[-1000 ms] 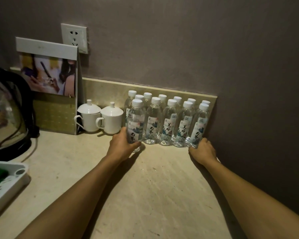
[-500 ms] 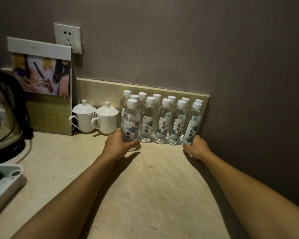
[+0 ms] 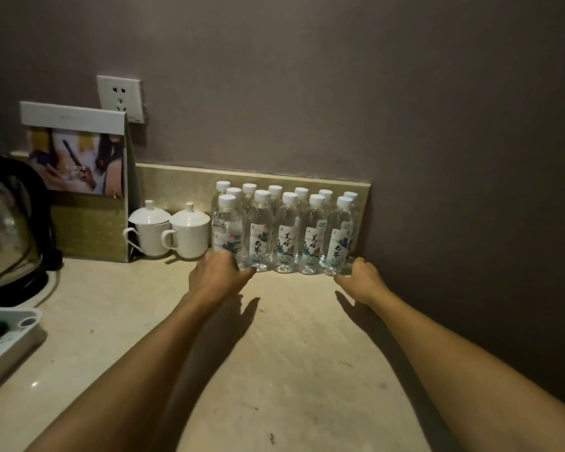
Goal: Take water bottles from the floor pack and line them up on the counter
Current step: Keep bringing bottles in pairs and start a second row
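Note:
Several clear water bottles with white caps and printed labels stand in two rows on the beige counter (image 3: 274, 337), against the backsplash. My left hand (image 3: 214, 275) holds the base of the leftmost front bottle (image 3: 227, 228), its thumb stretched in front of the neighbouring bottle. My right hand (image 3: 361, 278) has its fingers curled against the base of the rightmost front bottle (image 3: 340, 238), close to the side wall. The floor pack is out of view.
Two white lidded cups (image 3: 188, 231) stand just left of the bottles. Further left are a standing card holder (image 3: 85, 190), a glass kettle (image 3: 7, 223) and a white tray (image 3: 4, 340). A wall socket (image 3: 120, 98) sits above. The dark side wall closes the right.
My left hand has set the leftmost front bottle back into line with the front row. The right hand stays at the rightmost bottle's base.

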Demonstrator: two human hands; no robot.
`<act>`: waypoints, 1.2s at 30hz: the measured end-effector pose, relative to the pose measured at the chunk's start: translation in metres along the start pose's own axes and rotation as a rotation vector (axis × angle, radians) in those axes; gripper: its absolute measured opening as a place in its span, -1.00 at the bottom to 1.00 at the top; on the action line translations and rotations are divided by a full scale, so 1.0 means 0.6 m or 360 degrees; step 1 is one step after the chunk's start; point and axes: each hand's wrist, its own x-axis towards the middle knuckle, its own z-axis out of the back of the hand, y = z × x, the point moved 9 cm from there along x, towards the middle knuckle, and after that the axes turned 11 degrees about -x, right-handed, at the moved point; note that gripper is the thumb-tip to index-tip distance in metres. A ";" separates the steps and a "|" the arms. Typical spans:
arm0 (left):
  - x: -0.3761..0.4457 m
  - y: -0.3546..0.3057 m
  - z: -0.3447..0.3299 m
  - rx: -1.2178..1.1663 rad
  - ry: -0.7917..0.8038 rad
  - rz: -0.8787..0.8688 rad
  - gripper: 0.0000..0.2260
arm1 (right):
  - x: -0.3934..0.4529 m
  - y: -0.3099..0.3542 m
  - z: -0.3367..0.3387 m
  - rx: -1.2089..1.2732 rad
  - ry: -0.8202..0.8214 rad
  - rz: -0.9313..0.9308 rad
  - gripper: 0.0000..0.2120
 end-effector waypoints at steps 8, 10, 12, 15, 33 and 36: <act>-0.066 -0.217 -0.107 0.0021 0.0057 -0.0269 -0.65 | -0.046 -0.127 0.103 0.0120 -0.0127 0.0096 -0.42; -0.089 -0.275 -0.144 0.0006 0.0056 -0.0297 -0.65 | -0.062 -0.173 0.137 0.0198 -0.0177 0.0080 -0.43; -0.115 -0.336 -0.187 0.0001 0.0063 -0.0335 -0.64 | -0.076 -0.217 0.174 0.0241 -0.0232 0.0098 -0.43; -0.155 -0.421 -0.249 0.0016 0.0067 -0.0403 -0.63 | -0.097 -0.275 0.233 0.0289 -0.0332 0.0142 -0.47; -0.293 -0.771 -0.664 -0.0117 0.0664 -0.0731 -0.52 | -0.154 -0.747 0.390 0.0320 -0.0618 -0.0380 -0.88; -0.295 -0.798 -0.765 -0.0146 0.0830 -0.0732 -0.50 | -0.135 -0.828 0.379 0.0290 -0.0577 -0.0482 -0.87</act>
